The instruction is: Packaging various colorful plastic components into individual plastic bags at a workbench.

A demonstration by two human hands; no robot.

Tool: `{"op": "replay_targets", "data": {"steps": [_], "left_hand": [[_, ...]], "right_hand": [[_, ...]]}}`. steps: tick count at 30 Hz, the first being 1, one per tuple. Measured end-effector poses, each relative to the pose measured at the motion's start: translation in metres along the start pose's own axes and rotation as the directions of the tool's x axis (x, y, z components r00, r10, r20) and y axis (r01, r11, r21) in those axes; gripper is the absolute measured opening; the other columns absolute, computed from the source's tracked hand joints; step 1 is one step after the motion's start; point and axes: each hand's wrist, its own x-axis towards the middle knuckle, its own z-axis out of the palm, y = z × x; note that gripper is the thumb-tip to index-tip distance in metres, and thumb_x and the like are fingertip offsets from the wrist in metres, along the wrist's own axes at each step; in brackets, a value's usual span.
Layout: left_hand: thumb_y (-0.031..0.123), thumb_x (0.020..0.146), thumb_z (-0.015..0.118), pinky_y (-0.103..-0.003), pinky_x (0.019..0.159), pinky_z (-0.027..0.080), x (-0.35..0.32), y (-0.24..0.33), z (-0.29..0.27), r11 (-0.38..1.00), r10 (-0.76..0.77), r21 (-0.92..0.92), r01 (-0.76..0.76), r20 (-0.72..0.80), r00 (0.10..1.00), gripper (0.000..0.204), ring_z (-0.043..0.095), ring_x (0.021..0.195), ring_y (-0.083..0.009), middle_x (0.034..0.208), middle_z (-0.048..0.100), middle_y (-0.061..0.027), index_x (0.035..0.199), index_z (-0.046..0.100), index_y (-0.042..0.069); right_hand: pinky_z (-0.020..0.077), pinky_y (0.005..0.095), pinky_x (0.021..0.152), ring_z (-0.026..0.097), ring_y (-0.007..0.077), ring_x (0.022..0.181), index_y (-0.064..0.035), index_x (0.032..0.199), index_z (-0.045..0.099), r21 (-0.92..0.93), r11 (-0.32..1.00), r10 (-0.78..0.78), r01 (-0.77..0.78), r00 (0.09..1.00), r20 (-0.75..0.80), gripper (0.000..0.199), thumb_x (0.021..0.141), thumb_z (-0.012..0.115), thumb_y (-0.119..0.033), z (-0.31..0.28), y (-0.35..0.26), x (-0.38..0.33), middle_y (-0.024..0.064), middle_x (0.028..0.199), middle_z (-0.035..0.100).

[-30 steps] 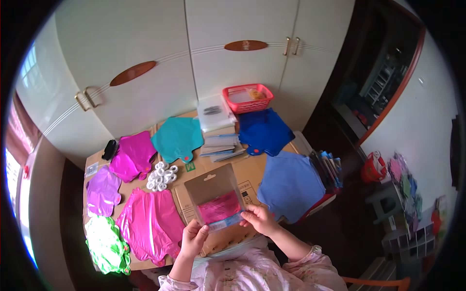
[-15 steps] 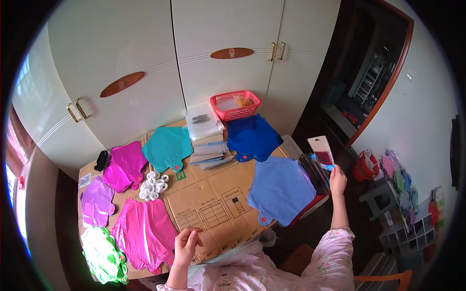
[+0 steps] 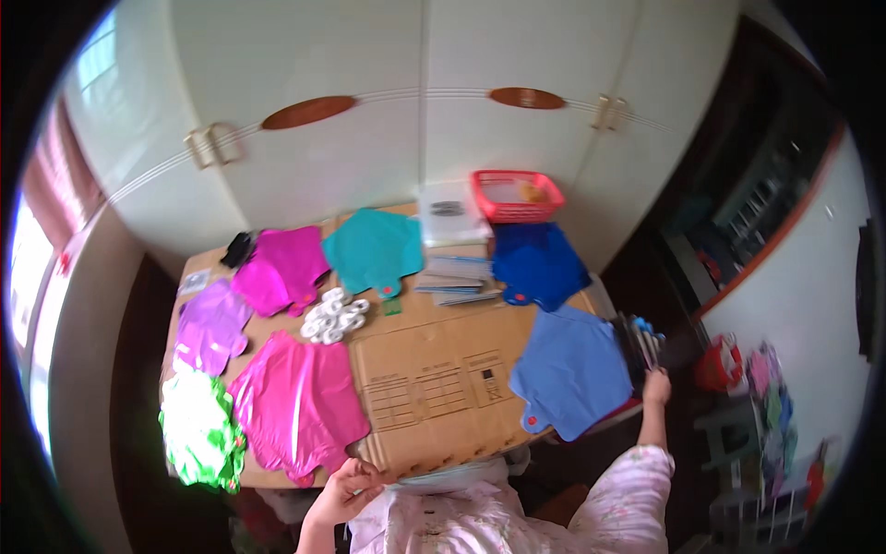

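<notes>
My left hand (image 3: 349, 489) hovers at the near edge of the table, its fingers loosely curled together; I see nothing in it. It is nearest to the pink foil sheet (image 3: 300, 402), which looks like a flat, uninflated balloon with a small tab. At the table's right side my right hand (image 3: 656, 386) is closed on the near end of a flat packet in a stack of dark packets (image 3: 637, 346); motion blur softens the fingers. Just left of that stack lies a light blue foil balloon (image 3: 572, 374), flat, with a red dot on its tab.
Other flat foil balloons lie around the cardboard: dark blue (image 3: 540, 263), teal (image 3: 374, 249), magenta (image 3: 281, 268), purple (image 3: 212, 323) and green (image 3: 198, 429). White ribbon rolls (image 3: 334, 317), stacked flat packs (image 3: 457, 272) and a red basket (image 3: 517, 196) stand among them. A cabinet (image 3: 305, 55) rises behind.
My right hand has lowered the white-topped packet from upright in the air to the dark stack. My left hand stays near the table edge, loosely curled. The whole view has shifted.
</notes>
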Motion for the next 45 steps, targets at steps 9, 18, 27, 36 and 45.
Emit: {"op": "replay_targets", "data": {"steps": [9,18,27,36,45], "left_hand": [[0.008,0.074,0.074,-0.029,0.064,0.051,-0.136,-0.063,-0.048,0.741,-0.503,0.161,0.651,-0.509,0.698,0.011,0.066,0.069,-0.0164,0.074,0.068,-0.0099,0.084,0.073,0.004],[0.014,0.073,0.070,-0.038,0.072,0.052,-0.247,-0.259,-0.044,0.464,-0.418,-0.202,0.862,-0.908,0.012,0.015,0.068,0.079,-0.0294,0.080,0.069,-0.0161,0.085,0.071,0.005],[0.024,0.077,0.067,-0.046,0.078,0.051,-0.291,-0.295,-0.009,0.123,-0.492,-0.309,0.943,-0.844,-0.213,0.020,0.065,0.087,-0.0383,0.090,0.068,-0.0197,0.087,0.071,0.006],[0.036,0.092,0.055,-0.042,0.074,0.054,-0.348,-0.343,0.017,0.068,-0.959,-0.983,0.173,-0.112,-0.261,0.034,0.065,0.078,-0.0296,0.085,0.067,-0.0118,0.095,0.063,0.003],[0.020,0.094,0.052,-0.041,0.077,0.059,-0.323,-0.326,-0.011,0.150,-0.962,-0.880,-0.450,-0.236,0.141,0.027,0.064,0.090,-0.0329,0.102,0.061,-0.0193,0.108,0.050,-0.003]], "right_hand": [[0.0474,0.0361,0.085,0.056,0.0307,0.104,-0.0023,0.122,0.056,0.407,0.694,-0.327,0.594,0.764,-0.556,0.031,0.093,0.055,-0.013,-0.093,-0.077,-0.057,0.0158,0.123,0.051],[0.0470,0.0387,0.087,0.059,0.0313,0.098,0.0002,0.104,0.064,0.663,-0.055,-0.803,0.747,0.362,-0.474,0.026,0.078,0.063,-0.003,-0.210,-0.300,-0.256,0.0152,0.104,0.063],[0.0466,0.0371,0.089,0.058,0.0244,0.104,-0.0035,0.108,0.064,0.490,-0.544,-0.818,0.681,-0.300,-0.491,0.037,0.076,0.071,-0.021,-0.204,-0.411,-0.406,0.0092,0.109,0.062],[0.0509,0.0341,0.083,0.059,0.0231,0.101,-0.0021,0.100,0.063,0.407,-0.560,-0.800,0.721,-0.345,-0.491,0.032,0.076,0.069,-0.023,-0.175,-0.437,-0.441,0.0098,0.105,0.063],[0.0522,0.0349,0.068,0.064,0.0253,0.079,-0.0052,0.079,0.066,0.808,-0.389,-0.910,0.443,-0.049,-0.411,0.012,0.076,0.071,-0.016,-0.160,-0.446,-0.437,0.0085,0.079,0.067]]}}
